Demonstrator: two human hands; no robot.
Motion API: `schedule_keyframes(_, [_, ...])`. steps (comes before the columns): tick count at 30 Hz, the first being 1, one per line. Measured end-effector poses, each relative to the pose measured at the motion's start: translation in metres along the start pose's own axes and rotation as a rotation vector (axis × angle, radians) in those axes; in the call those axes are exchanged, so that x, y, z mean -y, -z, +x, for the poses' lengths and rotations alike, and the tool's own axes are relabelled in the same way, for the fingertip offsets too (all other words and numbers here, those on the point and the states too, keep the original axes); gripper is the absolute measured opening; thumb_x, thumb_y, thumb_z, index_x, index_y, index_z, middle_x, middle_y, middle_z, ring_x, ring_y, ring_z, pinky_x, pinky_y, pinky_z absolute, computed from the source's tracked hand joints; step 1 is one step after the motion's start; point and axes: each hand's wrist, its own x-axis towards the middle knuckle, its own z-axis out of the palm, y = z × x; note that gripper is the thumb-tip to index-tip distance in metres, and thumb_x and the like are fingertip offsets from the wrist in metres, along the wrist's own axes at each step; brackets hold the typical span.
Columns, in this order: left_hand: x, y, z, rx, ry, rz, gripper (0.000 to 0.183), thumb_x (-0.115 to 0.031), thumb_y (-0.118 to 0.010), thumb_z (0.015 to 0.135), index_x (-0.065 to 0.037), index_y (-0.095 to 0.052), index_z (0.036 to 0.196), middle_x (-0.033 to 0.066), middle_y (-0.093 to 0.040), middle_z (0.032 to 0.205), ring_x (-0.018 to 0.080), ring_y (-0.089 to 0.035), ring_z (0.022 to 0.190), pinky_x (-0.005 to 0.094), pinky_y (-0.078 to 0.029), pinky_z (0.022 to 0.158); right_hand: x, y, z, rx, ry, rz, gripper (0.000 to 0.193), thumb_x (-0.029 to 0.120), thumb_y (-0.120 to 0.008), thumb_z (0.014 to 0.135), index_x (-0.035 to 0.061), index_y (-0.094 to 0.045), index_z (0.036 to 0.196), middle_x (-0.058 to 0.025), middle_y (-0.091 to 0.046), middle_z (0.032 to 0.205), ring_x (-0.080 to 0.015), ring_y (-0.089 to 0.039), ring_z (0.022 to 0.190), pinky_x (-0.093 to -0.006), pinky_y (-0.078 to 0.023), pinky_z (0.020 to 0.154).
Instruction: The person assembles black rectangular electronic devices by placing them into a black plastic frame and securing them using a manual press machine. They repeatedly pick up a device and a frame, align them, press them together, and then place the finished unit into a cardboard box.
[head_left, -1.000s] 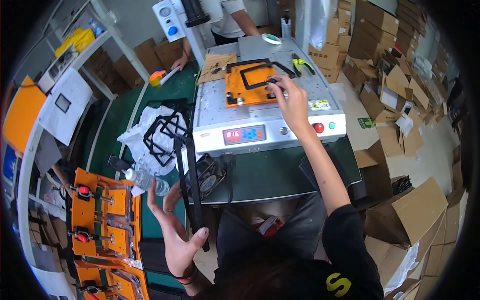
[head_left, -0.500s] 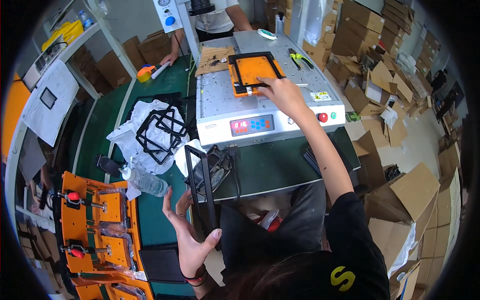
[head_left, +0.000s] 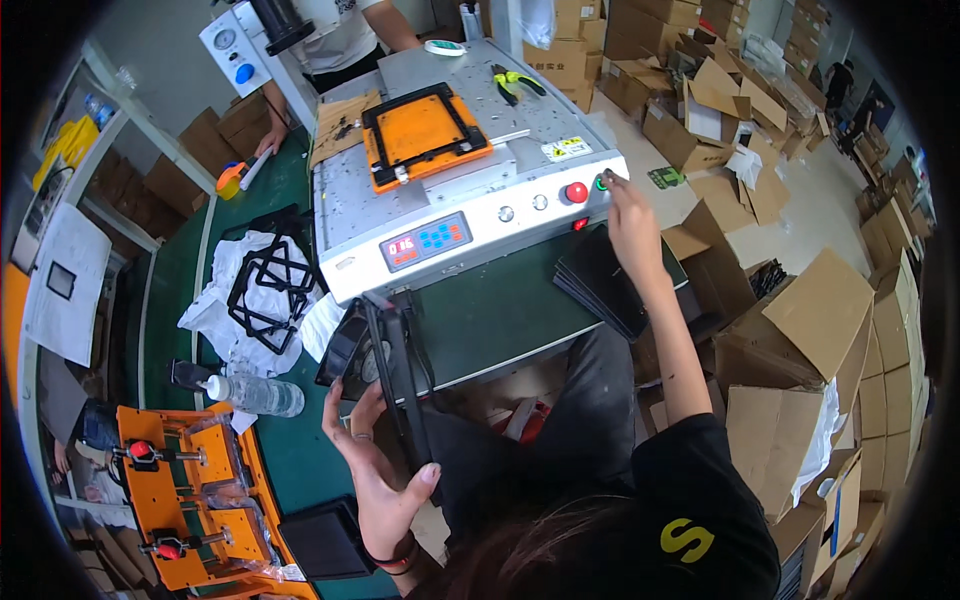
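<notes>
My left hand (head_left: 378, 500) grips a thin black rectangular frame (head_left: 405, 400), tilted on edge between thumb and fingers over the bench edge. At the right end of the machine's front panel, my right hand (head_left: 632, 225) has its fingertips at a green button (head_left: 602, 184), beside a red knob (head_left: 576, 192). Those fingers are drawn together, with nothing visible in them. On the grey metal machine bed (head_left: 500, 135), another black frame (head_left: 470, 133) lies around the top of an orange fixture plate (head_left: 415, 135). A lit display (head_left: 401, 247) glows on the panel's left part.
Pliers (head_left: 518, 85) lie on the bed. More black frames (head_left: 270, 290) rest on white wrapping left, behind a clear bottle (head_left: 255, 395). Orange clamp jigs (head_left: 170, 500) stand lower left. Dark flat panels (head_left: 600, 285) lie under the bed's front. Cartons (head_left: 800, 350) crowd the right; another person's hand (head_left: 272, 138) rests far left.
My right hand has left the orange fixture plate and moved right and nearer to the green button. The view has turned right. My left hand keeps its hold on the frame.
</notes>
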Motion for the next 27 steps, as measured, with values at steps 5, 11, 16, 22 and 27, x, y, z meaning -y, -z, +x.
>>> schedule_keyframes(5, [0.002, -0.034, 0.016, 0.124, -0.037, 0.08, 0.109, -0.027, -0.079, 0.062, -0.003, -0.008, 0.141, 0.0235, -0.039, 0.129, 0.0304, -0.041, 0.12, 0.0406, -0.025, 0.105, 0.0, 0.0, -0.016, 0.003, 0.101, -0.061, 0.04, -0.003, -0.056, 0.076, 0.0001, -0.059, 0.116, -0.0147, -0.057, 0.12, -0.0315, -0.055, 0.11, -0.0389, -0.047, 0.09])
schedule_keyframes(11, [-0.002, -0.08, 0.036, 0.219, -0.171, 0.457, 0.111, -0.027, -0.082, 0.06, 0.0, -0.009, 0.139, 0.0235, -0.04, 0.127, 0.032, -0.035, 0.124, 0.0447, -0.014, 0.104, 0.012, 0.034, -0.011, 0.256, -0.134, 0.796, 0.064, 0.02, -0.064, 0.081, 0.0101, -0.037, 0.138, -0.0172, -0.046, 0.135, -0.0308, -0.043, 0.125, -0.0384, -0.033, 0.104])
schedule_keyframes(16, [-0.009, -0.103, 0.028, 0.364, -0.264, 0.56, 0.116, -0.035, -0.083, 0.058, 0.007, -0.009, 0.136, 0.0255, -0.035, 0.13, 0.0334, -0.035, 0.126, 0.0464, -0.011, 0.103, 0.089, 0.039, -0.057, 0.578, -0.11, 2.038, 0.124, 0.062, -0.073, 0.064, 0.0236, 0.011, 0.147, -0.0285, -0.031, 0.141, -0.0402, -0.036, 0.129, -0.0507, -0.02, 0.109])
schedule_keyframes(22, [-0.007, -0.068, 0.012, 0.597, 0.32, -0.204, 0.122, -0.059, -0.077, 0.06, 0.005, -0.01, 0.139, 0.0247, -0.034, 0.137, 0.0381, -0.035, 0.128, 0.0464, -0.019, 0.109, 0.107, 0.042, -0.075, 0.676, -0.311, 2.419, 0.127, 0.079, -0.062, 0.055, 0.0238, 0.005, 0.148, -0.0341, -0.031, 0.137, -0.0479, -0.041, 0.122, -0.0585, -0.024, 0.106])
schedule_keyframes(27, [0.095, -0.088, -0.015, 1.02, 0.568, -1.259, 0.143, -0.093, -0.047, 0.048, 0.012, -0.014, 0.14, 0.0345, -0.02, 0.143, 0.0466, -0.015, 0.136, 0.0505, -0.007, 0.112, 0.135, 0.007, -0.093, 0.961, -0.084, 2.651, 0.135, 0.085, -0.059, 0.051, 0.0209, 0.011, 0.147, -0.0368, -0.036, 0.131, -0.0484, -0.042, 0.12, -0.0634, -0.025, 0.1])
